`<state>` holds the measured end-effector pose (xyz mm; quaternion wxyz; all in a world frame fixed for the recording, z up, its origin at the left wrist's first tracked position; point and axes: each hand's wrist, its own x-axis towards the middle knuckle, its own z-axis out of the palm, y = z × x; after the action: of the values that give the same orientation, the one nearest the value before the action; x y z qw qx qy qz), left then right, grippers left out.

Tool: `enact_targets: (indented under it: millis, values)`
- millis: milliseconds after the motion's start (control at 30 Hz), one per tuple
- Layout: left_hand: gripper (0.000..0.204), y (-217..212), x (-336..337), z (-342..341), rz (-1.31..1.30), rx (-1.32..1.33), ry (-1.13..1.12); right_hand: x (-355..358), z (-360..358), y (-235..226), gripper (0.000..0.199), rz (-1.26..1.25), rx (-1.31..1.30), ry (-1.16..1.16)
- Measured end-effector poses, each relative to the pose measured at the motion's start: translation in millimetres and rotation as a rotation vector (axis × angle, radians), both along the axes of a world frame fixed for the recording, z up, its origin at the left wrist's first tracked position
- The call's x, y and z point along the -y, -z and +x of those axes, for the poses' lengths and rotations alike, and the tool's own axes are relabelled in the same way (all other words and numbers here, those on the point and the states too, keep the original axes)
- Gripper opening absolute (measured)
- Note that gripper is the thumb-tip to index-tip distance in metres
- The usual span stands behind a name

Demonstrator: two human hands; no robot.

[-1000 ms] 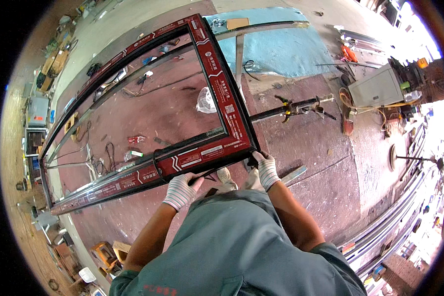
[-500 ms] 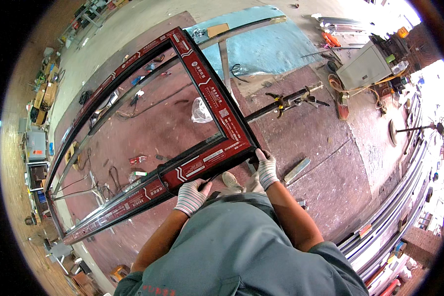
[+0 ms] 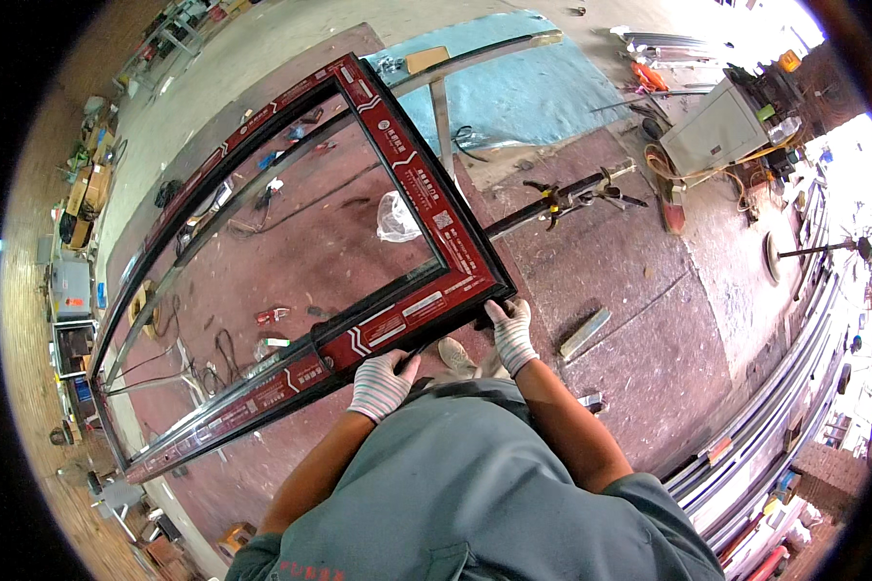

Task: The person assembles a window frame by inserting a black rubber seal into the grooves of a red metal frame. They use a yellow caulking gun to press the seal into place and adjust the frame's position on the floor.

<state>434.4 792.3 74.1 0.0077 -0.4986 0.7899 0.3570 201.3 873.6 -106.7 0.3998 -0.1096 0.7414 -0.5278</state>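
A large rectangular frame (image 3: 397, 145) with dark red printed film and black edges lies raised before me, its near right corner close to my hands. My left hand (image 3: 382, 385), in a striped white glove, is closed at the near edge, thumb and forefinger pinching a thin black strip (image 3: 419, 351). By the corner, my right hand (image 3: 513, 334), gloved alike, has its thumb and fingers closed against the black underside of the edge; what they grip is hidden. A black loop (image 3: 320, 351) passes over the near rail beside my left hand.
Metal bars beneath support the frame; one carries a clamp (image 3: 555, 200) sticking out to the right. A short metal profile (image 3: 585, 332) lies on the floor at right. Beyond are a blue sheet (image 3: 523, 77) and a grey cabinet (image 3: 717, 131). Long profiles (image 3: 775, 407) are stacked at far right.
My right hand has slid a little down and left, its thumb leaving the top of the corner for the edge below it. The left hand has barely shifted.
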Motion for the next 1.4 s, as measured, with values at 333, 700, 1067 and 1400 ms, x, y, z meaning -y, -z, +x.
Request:
enact_targets:
  millis: [333, 700, 1067, 1400]
  values:
    - [0.032, 7, -3, 5, -0.012, -0.008, -0.037, 11, 28, -78, 0.082, -0.156, 0.479, 0.038]
    - [0.032, 8, -5, 8, -0.002, -0.018, -0.074, 8, 28, -41, 0.044, -0.159, 0.358, 0.036]
    - [0.033, 18, -6, 13, -0.006, -0.045, -0.082, 2, -4, 8, 0.041, -0.187, 0.453, 0.096]
    - [0.035, 22, -6, 16, 0.030, 0.017, -0.098, 13, 56, -72, 0.039, -0.124, 0.517, -0.010]
